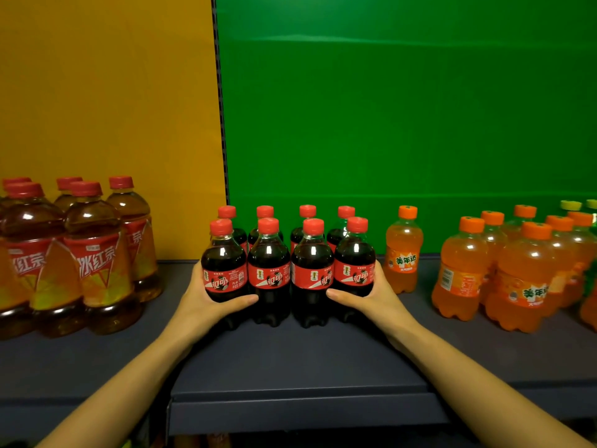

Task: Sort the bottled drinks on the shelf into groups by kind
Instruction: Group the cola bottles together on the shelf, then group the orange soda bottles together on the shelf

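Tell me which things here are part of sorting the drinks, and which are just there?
Part of the job:
- cola bottles, cupped by the left hand and right hand
- iced tea bottles on the left
- orange soda bottles on the right, one standing apart
- shelf they stand on

Just there:
- yellow back panel
- green back panel
- yellow caps, far right, bottles mostly hidden

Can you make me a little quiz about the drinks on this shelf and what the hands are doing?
1. True or false: both hands press on the cola bottles.
2. How many cola caps show: A six, B eight, C ten?
3. Which drinks stand at the far left?

Key:
1. True: the left hand and right hand cup the block's two ends.
2. B.
3. The iced tea bottles; the orange soda bottles stand at the right.
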